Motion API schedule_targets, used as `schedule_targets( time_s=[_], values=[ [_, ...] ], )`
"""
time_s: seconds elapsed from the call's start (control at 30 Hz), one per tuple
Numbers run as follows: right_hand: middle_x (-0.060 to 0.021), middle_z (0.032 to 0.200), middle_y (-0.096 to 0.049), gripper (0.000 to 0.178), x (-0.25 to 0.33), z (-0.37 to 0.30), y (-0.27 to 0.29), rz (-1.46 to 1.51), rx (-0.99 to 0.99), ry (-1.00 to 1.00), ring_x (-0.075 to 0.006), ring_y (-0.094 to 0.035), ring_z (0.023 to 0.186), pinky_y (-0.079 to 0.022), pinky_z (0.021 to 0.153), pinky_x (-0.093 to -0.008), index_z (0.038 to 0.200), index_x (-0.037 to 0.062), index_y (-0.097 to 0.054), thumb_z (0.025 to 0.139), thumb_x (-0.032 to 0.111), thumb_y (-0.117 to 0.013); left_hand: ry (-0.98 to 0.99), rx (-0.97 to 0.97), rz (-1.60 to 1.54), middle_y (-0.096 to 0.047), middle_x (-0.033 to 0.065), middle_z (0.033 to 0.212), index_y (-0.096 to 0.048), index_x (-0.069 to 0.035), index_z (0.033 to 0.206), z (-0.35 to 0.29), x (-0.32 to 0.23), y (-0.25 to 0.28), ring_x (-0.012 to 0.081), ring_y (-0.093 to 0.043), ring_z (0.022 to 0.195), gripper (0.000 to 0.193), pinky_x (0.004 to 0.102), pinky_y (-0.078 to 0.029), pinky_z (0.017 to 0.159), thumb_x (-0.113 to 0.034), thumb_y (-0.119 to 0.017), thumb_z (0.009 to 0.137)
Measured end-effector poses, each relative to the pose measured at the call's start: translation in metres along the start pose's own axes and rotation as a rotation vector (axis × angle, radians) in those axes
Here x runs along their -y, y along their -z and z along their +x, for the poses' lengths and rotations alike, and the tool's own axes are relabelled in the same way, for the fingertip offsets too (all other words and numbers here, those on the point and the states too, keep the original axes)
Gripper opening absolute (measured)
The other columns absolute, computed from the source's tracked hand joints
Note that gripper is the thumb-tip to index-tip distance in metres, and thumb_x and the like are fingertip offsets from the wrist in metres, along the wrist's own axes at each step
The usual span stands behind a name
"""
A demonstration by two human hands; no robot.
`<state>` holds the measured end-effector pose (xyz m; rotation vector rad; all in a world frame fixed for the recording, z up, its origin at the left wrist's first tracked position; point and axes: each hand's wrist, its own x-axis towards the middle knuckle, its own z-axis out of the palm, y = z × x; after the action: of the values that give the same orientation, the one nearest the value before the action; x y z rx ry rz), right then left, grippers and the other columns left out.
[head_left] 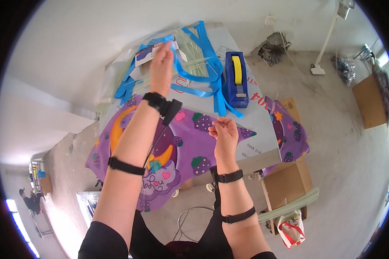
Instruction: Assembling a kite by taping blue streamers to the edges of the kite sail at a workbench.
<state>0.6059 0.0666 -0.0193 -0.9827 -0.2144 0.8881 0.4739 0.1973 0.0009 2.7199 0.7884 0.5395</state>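
Over the far part of the table my left hand [161,71] is raised, its fingers closed on a blue ribbon [194,78] that loops down to the right. A purple cloth [190,142] printed with moons, hearts and berries is spread across the near part of the table and hangs over the front edge. My right hand [226,137] is at the cloth's upper edge, fingers curled in toward the thumb; whatever they may pinch is too small to make out. A blue tape dispenser [243,97] with a yellow roll stands beyond this hand.
Thin pale rods [193,54] and a small open box [145,55] lie at the table's back. Cardboard boxes [288,184] stand at the right, near a white bag [291,228]. A wire hoop [180,221] lies below. Another person [31,201] is far left.
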Motion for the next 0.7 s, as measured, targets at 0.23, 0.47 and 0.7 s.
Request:
schedule_targets(
  time_s=[0.23,0.47,0.7],
  values=[
    [-0.0082,0.099,-0.056,0.020,0.050,-0.080,-0.045,-0.001,-0.012,-0.008,-0.0152,-0.060,0.076,-0.051,0.068,-0.0268,0.107,0.0010,-0.049,0.087,-0.003,-0.049,-0.038,-0.154,0.135,-0.062,0.0079,0.106,-0.063,-0.007,0.098,0.015,-0.032,0.057,0.0304,-0.054,0.103,0.020,0.0430,-0.043,0.087,-0.007,-0.061,0.078],
    [-0.0069,0.093,-0.059,0.016,0.085,-0.258,-0.091,-0.014,0.123,-0.075,-0.0133,-0.060,0.072,-0.049,0.064,-0.0245,0.103,0.0024,-0.052,0.088,-0.001,-0.051,0.293,-0.340,0.095,-0.058,0.0061,0.118,-0.069,-0.012,0.091,-0.101,-0.083,0.163,0.0270,-0.048,0.115,0.013,0.0410,-0.041,0.092,-0.015,-0.062,0.081],
    [-0.0064,0.088,-0.061,0.012,0.085,-0.372,-0.087,-0.111,0.214,-0.124,-0.0130,-0.060,0.070,-0.048,0.064,-0.0240,0.100,0.0023,-0.053,0.088,0.001,-0.053,0.598,-0.262,0.140,-0.059,0.0095,0.116,-0.071,-0.014,0.090,-0.205,-0.092,0.179,0.0296,-0.052,0.110,0.017,0.0402,-0.042,0.091,-0.024,-0.062,0.082]
  ],
)
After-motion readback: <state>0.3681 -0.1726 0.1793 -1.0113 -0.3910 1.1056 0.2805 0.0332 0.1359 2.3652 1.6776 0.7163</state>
